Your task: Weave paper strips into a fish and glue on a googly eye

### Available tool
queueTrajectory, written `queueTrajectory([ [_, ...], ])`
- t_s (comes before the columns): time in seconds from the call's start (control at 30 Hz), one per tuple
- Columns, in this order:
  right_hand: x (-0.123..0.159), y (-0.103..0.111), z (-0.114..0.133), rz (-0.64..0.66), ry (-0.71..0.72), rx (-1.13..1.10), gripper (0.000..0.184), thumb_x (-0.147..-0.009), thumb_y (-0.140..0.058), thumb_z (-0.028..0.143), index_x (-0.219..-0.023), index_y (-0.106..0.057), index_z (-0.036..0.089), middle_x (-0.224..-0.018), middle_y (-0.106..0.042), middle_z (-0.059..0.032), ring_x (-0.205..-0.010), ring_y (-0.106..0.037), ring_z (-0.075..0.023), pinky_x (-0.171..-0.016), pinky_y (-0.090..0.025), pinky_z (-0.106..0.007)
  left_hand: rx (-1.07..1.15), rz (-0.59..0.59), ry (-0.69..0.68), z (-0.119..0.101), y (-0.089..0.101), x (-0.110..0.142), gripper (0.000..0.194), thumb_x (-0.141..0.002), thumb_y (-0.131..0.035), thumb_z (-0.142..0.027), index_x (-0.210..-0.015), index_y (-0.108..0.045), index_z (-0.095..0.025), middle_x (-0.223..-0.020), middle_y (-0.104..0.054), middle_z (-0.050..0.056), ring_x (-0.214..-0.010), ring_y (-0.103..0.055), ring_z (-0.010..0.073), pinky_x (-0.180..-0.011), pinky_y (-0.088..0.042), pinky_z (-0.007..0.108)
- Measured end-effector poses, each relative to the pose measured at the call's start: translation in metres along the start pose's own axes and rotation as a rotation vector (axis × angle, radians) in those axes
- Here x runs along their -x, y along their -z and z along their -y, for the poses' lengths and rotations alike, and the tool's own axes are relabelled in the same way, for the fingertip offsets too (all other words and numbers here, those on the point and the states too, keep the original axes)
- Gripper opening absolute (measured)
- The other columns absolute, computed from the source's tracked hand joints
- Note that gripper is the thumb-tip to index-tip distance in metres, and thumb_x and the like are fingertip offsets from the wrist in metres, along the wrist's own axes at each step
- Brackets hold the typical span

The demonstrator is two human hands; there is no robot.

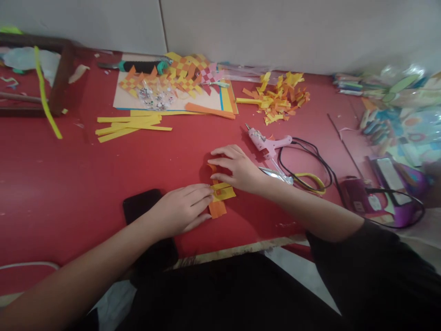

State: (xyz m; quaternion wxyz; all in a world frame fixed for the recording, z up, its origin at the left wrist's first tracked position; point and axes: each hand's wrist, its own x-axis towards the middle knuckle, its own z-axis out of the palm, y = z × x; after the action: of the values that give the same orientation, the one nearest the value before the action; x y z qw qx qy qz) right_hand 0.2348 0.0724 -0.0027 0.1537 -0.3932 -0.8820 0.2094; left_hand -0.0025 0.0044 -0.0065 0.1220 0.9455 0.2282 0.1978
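Note:
A small weave of orange and yellow paper strips (219,198) lies on the red table (86,179), near its front edge. My left hand (182,209) rests flat beside it, fingers stretched out and fingertips pressing on the yellow strip. My right hand (236,168) lies over the upper part of the weave, fingers spread and pressing down on the orange strip. Neither hand grips anything.
A black phone (141,204) lies under my left wrist. A pink glue gun (268,142) with black cable and scissors (296,179) sit right of my right hand. Loose yellow strips (131,125), woven paper pieces (182,76) and paper scraps (279,96) lie farther back.

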Motion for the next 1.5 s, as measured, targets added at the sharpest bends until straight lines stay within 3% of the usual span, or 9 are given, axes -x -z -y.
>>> queueTrajectory([
  [0.13, 0.005, 0.005, 0.013, -0.002, -0.054, -0.211, 0.011, -0.088, -0.064, 0.026, -0.097, -0.065, 0.02, -0.105, -0.069, -0.0073, -0.1, -0.063, -0.0209, -0.093, -0.047, -0.038, -0.015, 0.005, 0.004, 0.0, 0.0, 0.001, 0.036, -0.099, -0.05, -0.033, -0.117, -0.066, -0.006, -0.119, -0.07, 0.019, -0.11, -0.068, 0.0301, -0.092, -0.059, 0.045],
  [0.27, 0.014, 0.011, 0.024, 0.016, -0.241, -0.339, 0.032, -0.083, -0.067, 0.025, -0.112, -0.055, 0.021, -0.09, -0.071, -0.0013, -0.088, -0.068, -0.0165, -0.08, -0.05, -0.029, -0.02, 0.003, 0.005, 0.0, 0.0, 0.002, 0.037, -0.099, -0.049, -0.034, -0.116, -0.065, -0.006, -0.118, -0.071, 0.019, -0.108, -0.068, 0.0303, -0.09, -0.06, 0.045],
  [0.47, 0.036, 0.007, 0.033, -0.059, -0.235, -0.254, 0.041, -0.088, -0.068, 0.029, -0.126, -0.053, 0.019, -0.094, -0.074, -0.0031, -0.084, -0.072, -0.0163, -0.074, -0.052, -0.027, 0.009, 0.0, 0.005, 0.0, -0.001, 0.001, 0.037, -0.098, -0.051, -0.036, -0.11, -0.066, -0.005, -0.114, -0.07, 0.02, -0.107, -0.068, 0.0315, -0.09, -0.06, 0.046],
  [0.63, 0.05, -0.005, 0.037, -0.183, -0.1, -0.269, 0.065, -0.091, -0.065, 0.021, -0.147, -0.033, 0.02, -0.091, -0.076, -0.0014, -0.092, -0.072, -0.016, -0.084, -0.056, -0.028, 0.034, 0.035, 0.02, 0.001, -0.002, 0.001, 0.036, -0.099, -0.05, -0.037, -0.107, -0.066, -0.005, -0.112, -0.069, 0.021, -0.108, -0.067, 0.0322, -0.091, -0.059, 0.047],
  [0.7, 0.051, -0.008, 0.037, -0.201, -0.022, -0.197, 0.046, -0.092, -0.061, 0.019, -0.137, -0.048, 0.022, -0.093, -0.076, -0.0029, -0.092, -0.072, -0.017, -0.085, -0.057, -0.031, 0.029, 0.049, 0.03, 0.001, -0.002, 0.002, 0.036, -0.099, -0.049, -0.037, -0.106, -0.066, -0.006, -0.114, -0.069, 0.022, -0.109, -0.067, 0.032, -0.092, -0.058, 0.048],
  [0.8, 0.054, -0.009, 0.034, -0.2, 0.148, -0.082, 0.013, -0.093, -0.058, 0.018, -0.103, -0.066, 0.021, -0.097, -0.075, -0.0058, -0.09, -0.07, -0.0183, -0.087, -0.057, -0.037, 0.022, 0.038, 0.024, 0.0, -0.002, 0.002, 0.037, -0.099, -0.048, -0.036, -0.111, -0.065, -0.006, -0.119, -0.068, 0.021, -0.111, -0.066, 0.0314, -0.095, -0.057, 0.047],
  [0.9, 0.059, -0.009, 0.033, -0.22, 0.254, 0.011, 0.011, -0.094, -0.058, 0.019, -0.098, -0.068, 0.019, -0.102, -0.075, -0.0079, -0.094, -0.069, -0.0201, -0.086, -0.057, -0.041, 0.037, 0.021, 0.023, 0.0, -0.002, 0.003, 0.037, -0.099, -0.048, -0.035, -0.117, -0.064, -0.006, -0.122, -0.067, 0.021, -0.114, -0.065, 0.0309, -0.096, -0.057, 0.047],
  [1.1, 0.069, -0.012, 0.037, -0.241, 0.326, 0.121, 0.018, -0.093, -0.06, 0.015, -0.108, -0.069, 0.018, -0.1, -0.077, -0.0057, -0.1, -0.066, -0.0214, -0.08, -0.054, -0.038, 0.024, 0.013, 0.017, 0.0, 0.0, 0.001, 0.036, -0.098, -0.052, -0.032, -0.118, -0.064, -0.005, -0.123, -0.068, 0.022, -0.114, -0.065, 0.0309, -0.097, -0.057, 0.047],
  [1.5, 0.074, -0.011, 0.04, -0.238, 0.344, 0.147, 0.015, -0.093, -0.06, 0.013, -0.104, -0.069, 0.017, -0.101, -0.077, -0.0046, -0.097, -0.066, -0.0204, -0.079, -0.054, -0.037, 0.0, 0.004, 0.012, -0.001, -0.001, 0.002, 0.038, -0.098, -0.052, -0.033, -0.118, -0.063, -0.003, -0.122, -0.068, 0.023, -0.114, -0.066, 0.0317, -0.096, -0.057, 0.047],
])
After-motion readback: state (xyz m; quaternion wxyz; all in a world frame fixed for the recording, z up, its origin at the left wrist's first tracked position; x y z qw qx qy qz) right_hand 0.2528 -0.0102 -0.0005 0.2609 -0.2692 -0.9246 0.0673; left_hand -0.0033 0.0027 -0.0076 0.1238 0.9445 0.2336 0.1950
